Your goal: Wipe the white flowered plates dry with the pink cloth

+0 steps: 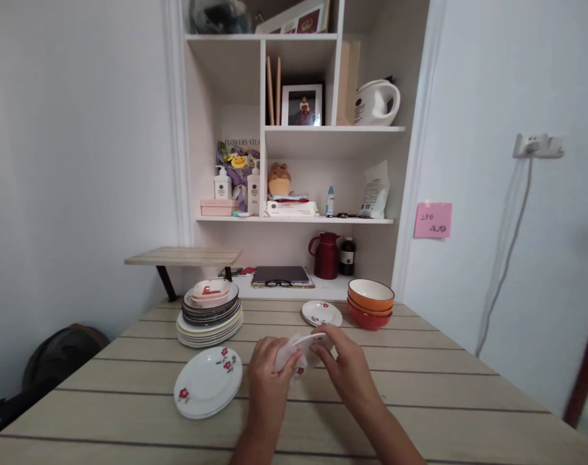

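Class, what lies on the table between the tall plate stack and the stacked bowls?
In the head view, small flowered plates lie between the plate stack and the bowls, nearer the bowls.

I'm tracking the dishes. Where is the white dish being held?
In the head view, the white dish is just right of centre, between the left hand and right hand, in front of the small flowered plates.
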